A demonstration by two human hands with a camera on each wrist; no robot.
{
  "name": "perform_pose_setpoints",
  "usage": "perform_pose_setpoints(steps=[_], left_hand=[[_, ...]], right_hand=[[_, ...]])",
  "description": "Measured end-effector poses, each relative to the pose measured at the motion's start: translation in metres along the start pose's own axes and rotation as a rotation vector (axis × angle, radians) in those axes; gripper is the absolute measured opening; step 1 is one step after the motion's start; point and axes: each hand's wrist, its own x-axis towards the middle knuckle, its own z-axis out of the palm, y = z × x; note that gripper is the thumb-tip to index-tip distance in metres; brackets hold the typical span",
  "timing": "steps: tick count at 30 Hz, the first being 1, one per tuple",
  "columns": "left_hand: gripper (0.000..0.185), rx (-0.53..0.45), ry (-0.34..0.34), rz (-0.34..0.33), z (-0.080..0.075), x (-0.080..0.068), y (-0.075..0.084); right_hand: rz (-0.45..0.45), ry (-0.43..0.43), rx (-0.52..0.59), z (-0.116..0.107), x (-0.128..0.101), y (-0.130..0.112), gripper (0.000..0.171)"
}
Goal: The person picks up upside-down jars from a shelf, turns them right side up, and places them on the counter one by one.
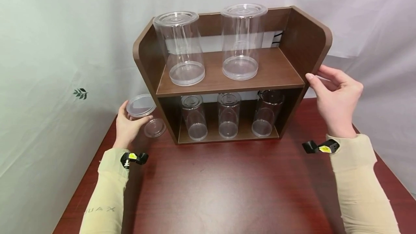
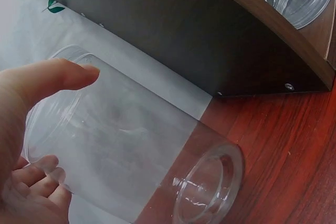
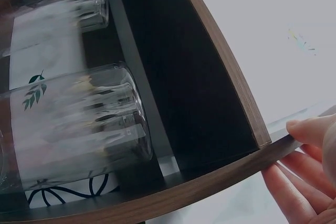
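I am curling my left hand [image 1: 127,127] around a clear jar [image 1: 145,116] standing on the table [image 1: 227,190], just left of the wooden shelf [image 1: 294,46]. My right hand [image 1: 336,95] is resting relaxed fingers [image 3: 294,192] against the shelf's right side panel, gripping nothing.

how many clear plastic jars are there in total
6. Two tall clear plastic jars stand on the brown wooden shelf's top tier, three smaller ones below, and the left hand grips one beside it. Others may be hidden.
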Motion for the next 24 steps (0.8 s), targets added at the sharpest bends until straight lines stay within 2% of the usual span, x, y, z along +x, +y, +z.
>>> perform_pose_setpoints(steps=[9, 15, 20, 24], left_hand=[[0.113, 0.043, -0.005, 0.047, 0.000, -0.002, 0.007], [0.112, -0.009, 0.016, 0.103, -0.006, -0.007, 0.023], [0.111, -0.021, 0.048, 0.165, -0.012, -0.009, 0.037], [0.109, -0.049, 0.069, 0.229, -0.014, -0.013, 0.049]], right_hand=[[-0.014, 0.000, -0.010, 0.000, 0.000, 0.001, 0.029], [-0.011, 0.001, -0.047, 0.000, 0.001, 0.003, 0.029], [-0.011, 0.003, -0.034, 0.001, -0.001, -0.001, 0.028], [-0.027, 0.018, -0.102, 0.003, -0.005, -0.008, 0.028]])
